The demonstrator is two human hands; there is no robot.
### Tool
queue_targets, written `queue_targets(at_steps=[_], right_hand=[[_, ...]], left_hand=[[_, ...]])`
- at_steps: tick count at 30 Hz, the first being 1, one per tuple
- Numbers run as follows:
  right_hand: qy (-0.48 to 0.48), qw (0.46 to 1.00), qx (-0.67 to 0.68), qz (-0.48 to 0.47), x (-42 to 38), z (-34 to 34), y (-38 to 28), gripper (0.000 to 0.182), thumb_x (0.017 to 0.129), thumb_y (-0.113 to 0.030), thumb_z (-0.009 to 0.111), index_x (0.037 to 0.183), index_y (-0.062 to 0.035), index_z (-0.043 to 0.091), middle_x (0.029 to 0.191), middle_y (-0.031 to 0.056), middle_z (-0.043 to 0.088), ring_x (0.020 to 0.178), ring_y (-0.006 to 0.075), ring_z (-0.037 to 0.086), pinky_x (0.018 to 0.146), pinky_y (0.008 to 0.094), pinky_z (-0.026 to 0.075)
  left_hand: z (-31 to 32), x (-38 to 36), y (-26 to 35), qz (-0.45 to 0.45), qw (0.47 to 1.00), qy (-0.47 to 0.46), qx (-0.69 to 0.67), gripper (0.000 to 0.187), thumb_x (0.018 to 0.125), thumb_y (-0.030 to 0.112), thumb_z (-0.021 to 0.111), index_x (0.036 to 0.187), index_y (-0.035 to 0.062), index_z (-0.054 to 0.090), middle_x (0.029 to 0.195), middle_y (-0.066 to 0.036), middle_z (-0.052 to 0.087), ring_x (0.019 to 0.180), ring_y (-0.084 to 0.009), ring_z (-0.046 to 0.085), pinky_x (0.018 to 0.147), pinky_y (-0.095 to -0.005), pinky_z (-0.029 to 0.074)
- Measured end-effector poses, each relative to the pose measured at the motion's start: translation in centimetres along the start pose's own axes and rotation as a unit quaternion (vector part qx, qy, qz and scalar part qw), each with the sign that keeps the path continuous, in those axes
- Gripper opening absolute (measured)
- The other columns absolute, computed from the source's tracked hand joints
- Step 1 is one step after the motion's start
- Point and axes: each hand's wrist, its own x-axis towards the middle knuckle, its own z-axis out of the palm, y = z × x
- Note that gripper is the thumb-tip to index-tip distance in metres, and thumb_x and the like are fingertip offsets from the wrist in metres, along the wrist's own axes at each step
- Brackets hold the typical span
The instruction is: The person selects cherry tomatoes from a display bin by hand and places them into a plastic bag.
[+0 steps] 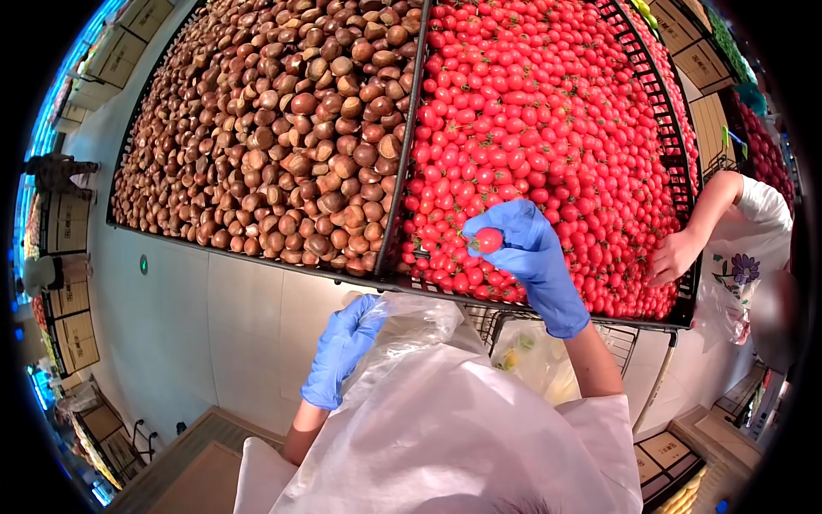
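Note:
My right hand (pixel 531 261), in a blue glove, pinches one red cherry tomato (pixel 489 241) just above the front of a black crate (pixel 548 313) heaped with cherry tomatoes (pixel 531 103). Lower and to the left, my left hand (pixel 341 347), gloved in blue too, is closed on the edge of a clear plastic bag (pixel 419 321). The bag hangs in front of the crate's rim, partly against my white clothing. What lies inside the bag I cannot make out.
Chestnuts (pixel 274 128) fill the bin to the left. At the right, another person's hand (pixel 675 257) reaches into the tomatoes. A wire cart (pixel 618 343) holding a bag of produce (pixel 531 355) stands below the crate. Cardboard boxes (pixel 75 338) line the left side.

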Motion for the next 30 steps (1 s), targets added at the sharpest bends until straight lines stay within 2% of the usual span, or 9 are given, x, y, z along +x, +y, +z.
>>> queue_targets(at_steps=[7,10,13,16,18,20,22,28,30], right_hand=[[-0.023,0.978,0.205,-0.033,-0.3,-0.8,1.6,0.030,0.083,-0.013,0.060,0.110,0.0001,0.056,0.102,0.0141,0.063,0.086,0.0187,0.059,0.078,0.0305,0.049],[0.020,0.986,0.154,-0.059,-0.4,-2.0,1.3,0.035,0.083,-0.017,0.061,0.114,0.0002,0.056,0.104,0.0118,0.063,0.087,0.0165,0.059,0.076,0.0286,0.048],[0.191,0.955,-0.179,-0.136,-0.4,-3.6,-0.3,0.027,0.082,-0.003,0.060,0.109,-0.0028,0.062,0.102,0.0053,0.059,0.091,0.0136,0.058,0.079,0.0249,0.047],[0.255,0.792,-0.458,-0.312,0.6,-7.0,0.4,0.032,0.077,0.009,0.059,0.105,-0.0045,0.065,0.099,0.0057,0.054,0.093,0.0152,0.056,0.077,0.0250,0.047],[0.267,0.909,-0.225,-0.226,0.8,-8.7,0.9,0.032,0.078,0.007,0.059,0.106,-0.0067,0.065,0.104,0.0091,0.054,0.095,0.0207,0.055,0.076,0.0269,0.048],[0.266,0.636,-0.675,-0.263,1.0,-9.7,0.8,0.030,0.078,0.004,0.060,0.104,-0.0095,0.067,0.106,0.0119,0.055,0.099,0.0261,0.054,0.078,0.0297,0.048],[0.284,0.722,-0.599,-0.198,1.3,-10.3,1.8,0.032,0.076,0.005,0.060,0.103,-0.0108,0.067,0.109,0.0137,0.055,0.101,0.0283,0.053,0.081,0.0320,0.047],[0.299,0.697,-0.585,-0.286,1.7,-5.3,1.7,0.032,0.073,0.006,0.058,0.099,-0.0101,0.068,0.110,0.0136,0.056,0.100,0.0285,0.054,0.081,0.0324,0.047],[0.151,0.705,-0.624,-0.301,1.8,-3.1,1.2,0.022,0.076,0.001,0.061,0.094,-0.0100,0.067,0.101,0.0105,0.060,0.094,0.0287,0.057,0.080,0.0339,0.047]], left_hand=[[0.2,0.1,0.1,0.008,1.000,0.009,0.014,0.028,0.090,0.026,0.058,0.105,0.0031,0.061,0.088,-0.015,0.066,0.075,-0.0258,0.062,0.072,-0.0325,0.047],[0.1,0.2,-0.1,0.017,1.000,0.005,-0.009,0.028,0.090,0.025,0.058,0.106,0.0026,0.061,0.088,-0.014,0.066,0.076,-0.0250,0.063,0.073,-0.0322,0.047],[0.1,-0.1,0.0,0.015,0.999,0.003,-0.035,0.028,0.090,0.025,0.058,0.106,0.0023,0.061,0.089,-0.014,0.066,0.077,-0.0243,0.063,0.073,-0.0320,0.047],[0.1,-0.4,0.7,0.013,1.000,0.016,-0.012,0.027,0.090,0.023,0.058,0.106,0.0026,0.061,0.090,-0.014,0.065,0.079,-0.0252,0.063,0.074,-0.0321,0.047],[0.1,-0.9,1.8,0.042,0.997,0.055,0.025,0.026,0.089,0.022,0.058,0.107,0.0032,0.062,0.091,-0.014,0.065,0.081,-0.0265,0.063,0.075,-0.0325,0.047],[0.1,-0.7,1.1,0.031,0.998,0.047,0.014,0.026,0.089,0.022,0.058,0.107,0.0035,0.062,0.091,-0.014,0.065,0.082,-0.0269,0.063,0.076,-0.0327,0.047],[0.3,-0.6,0.5,0.021,0.999,0.040,0.001,0.026,0.089,0.022,0.058,0.107,0.0038,0.062,0.091,-0.014,0.065,0.082,-0.0273,0.063,0.076,-0.0330,0.047],[0.2,-0.9,0.8,0.055,0.995,0.075,0.042,0.026,0.089,0.023,0.058,0.107,0.0042,0.062,0.091,-0.015,0.065,0.083,-0.0296,0.063,0.075,-0.0340,0.048],[0.2,-1.0,0.9,0.053,0.995,0.074,0.047,0.026,0.089,0.023,0.059,0.107,0.0042,0.062,0.092,-0.015,0.065,0.083,-0.0308,0.063,0.075,-0.0344,0.048]])
